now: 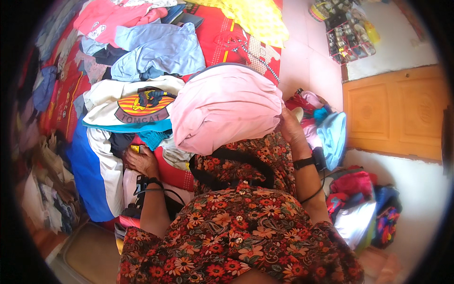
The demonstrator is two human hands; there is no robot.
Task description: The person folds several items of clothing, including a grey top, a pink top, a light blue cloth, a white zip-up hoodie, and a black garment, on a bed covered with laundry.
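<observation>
Red cover (213,42): spread beneath the heaped clothes; left bare in patches.
Pink bundle (227,111): placed in front of the wearer's body, on the red cover's near side; touched at its right edge by the right hand.
Emblem garment (142,105): laid just left of the pink bundle; edged in teal.
Right hand (292,128): set against the bundle; fingertips hidden, so clamping cannot be told.
Left hand (143,162): lowered among garments; fingers partly spread; whether cloth is gripped cannot be told.
</observation>
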